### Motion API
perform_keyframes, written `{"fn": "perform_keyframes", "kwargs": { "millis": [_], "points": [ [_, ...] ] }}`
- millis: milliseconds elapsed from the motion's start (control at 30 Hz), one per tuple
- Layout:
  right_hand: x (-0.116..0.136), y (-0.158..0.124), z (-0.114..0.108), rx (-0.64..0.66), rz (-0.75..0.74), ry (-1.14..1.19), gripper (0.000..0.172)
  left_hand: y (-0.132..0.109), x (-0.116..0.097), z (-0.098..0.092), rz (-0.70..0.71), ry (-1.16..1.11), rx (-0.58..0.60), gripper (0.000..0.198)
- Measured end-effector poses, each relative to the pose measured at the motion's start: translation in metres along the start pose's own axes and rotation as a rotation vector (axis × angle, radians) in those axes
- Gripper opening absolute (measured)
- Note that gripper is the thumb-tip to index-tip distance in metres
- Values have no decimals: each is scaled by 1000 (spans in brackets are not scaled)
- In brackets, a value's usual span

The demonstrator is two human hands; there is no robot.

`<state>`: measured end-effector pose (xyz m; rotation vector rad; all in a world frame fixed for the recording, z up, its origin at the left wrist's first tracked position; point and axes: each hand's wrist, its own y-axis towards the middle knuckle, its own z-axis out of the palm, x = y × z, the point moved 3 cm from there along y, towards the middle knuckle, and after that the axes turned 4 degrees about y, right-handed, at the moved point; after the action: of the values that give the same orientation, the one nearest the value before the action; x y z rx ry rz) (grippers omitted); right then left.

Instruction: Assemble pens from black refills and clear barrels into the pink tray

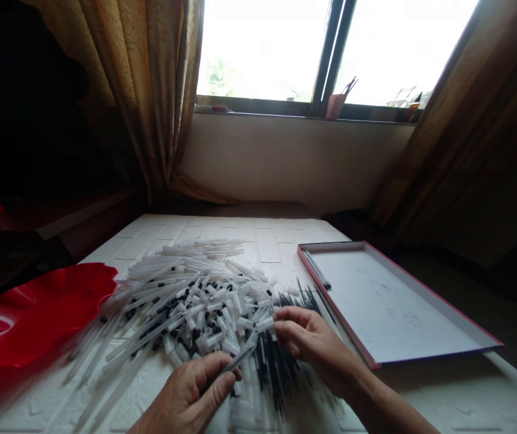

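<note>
A large heap of transparent plastic pen barrels (pixel 195 307) lies on the white brick-patterned table top (pixel 249 241), many with black ink refills or black tips. My left hand (pixel 186 395) is at the bottom of the view, shut on a slim transparent pen barrel (pixel 239 360). My right hand (pixel 306 343) reaches in from the lower right, its fingertips pinching a white-ended barrel (pixel 265 323) at the edge of the heap. Black refill tips (pixel 281 367) fan out beneath and beside the hands.
A shallow white tray with a pink rim (pixel 389 301) stands to the right, with a few pens (pixel 317 269) along its left edge. A wavy red plastic bowl (pixel 32 319) sits at the left. A curtained window (pixel 267 54) lies beyond the table.
</note>
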<state>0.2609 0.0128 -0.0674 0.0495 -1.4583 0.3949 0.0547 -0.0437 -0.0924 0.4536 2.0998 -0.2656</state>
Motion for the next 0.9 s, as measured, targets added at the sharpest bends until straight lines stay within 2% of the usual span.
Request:
{"fn": "perform_keyframes", "kwargs": {
  "millis": [100,233,367,467,600,767,900],
  "points": [
    [0,0,2,17,-12,-14,16,0,-1,-2,16,-41,-42,49],
    [-3,-4,11,77,-31,-101,17,-1,-4,-10,2,-127,-156,41],
    [-8,-14,28,186,-50,-158,18,-1,-6,-9,-65,-128,-114,46],
    [-10,-18,34,221,-61,-169,21,-1,-7,-7,-85,-108,-103,49],
    [-4,-14,26,143,-90,-174,23,-3,-8,-8,-68,-69,-154,47],
    [13,-7,-1,-40,-114,-15,29,-3,-1,-10,-75,14,-174,42],
    [14,-6,-6,-63,-122,59,32,-3,6,-8,-48,114,-174,30]
  ]
}}
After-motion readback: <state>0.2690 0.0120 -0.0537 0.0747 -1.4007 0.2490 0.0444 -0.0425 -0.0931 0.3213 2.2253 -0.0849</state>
